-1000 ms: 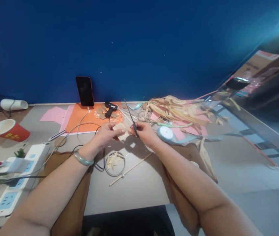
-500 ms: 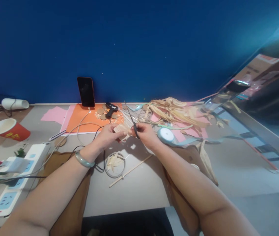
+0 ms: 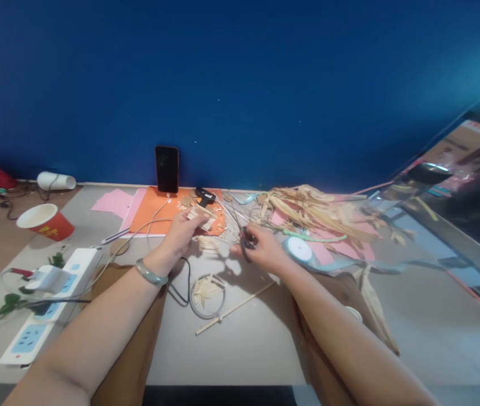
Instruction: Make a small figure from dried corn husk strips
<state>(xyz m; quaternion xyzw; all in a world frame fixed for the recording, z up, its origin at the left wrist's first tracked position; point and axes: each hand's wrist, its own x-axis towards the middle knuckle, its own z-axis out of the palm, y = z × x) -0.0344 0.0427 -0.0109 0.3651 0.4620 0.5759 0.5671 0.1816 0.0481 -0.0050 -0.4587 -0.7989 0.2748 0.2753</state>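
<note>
Between the fingertips of my left hand (image 3: pixel 181 232) is a pale, thin piece (image 3: pixel 201 216) that looks like dried husk, held over the orange sheet's edge. My right hand (image 3: pixel 265 248) is closed round the dark handles of a pair of scissors (image 3: pixel 247 246), blades pointing up and away. The scissors and the pale piece are apart. On the table between my hands lies another pale strip piece (image 3: pixel 208 244). Nearer to me, small pointed husk cuttings (image 3: pixel 207 290) lie within a grey ring (image 3: pixel 193 310), beside a thin wooden stick (image 3: pixel 240 308).
A phone (image 3: pixel 167 169) leans on the blue wall behind a black glue gun (image 3: pixel 205 197) and orange sheet (image 3: pixel 142 217). Dried husks (image 3: pixel 311 206) and a ribbon spool (image 3: pixel 298 250) lie right. A red cup (image 3: pixel 54 223) and a power strip (image 3: pixel 60 304) stand left.
My hands have moved apart. The scissors have come away from the pale piece, and a strip piece now shows on the table between them. The whole view has shifted slightly.
</note>
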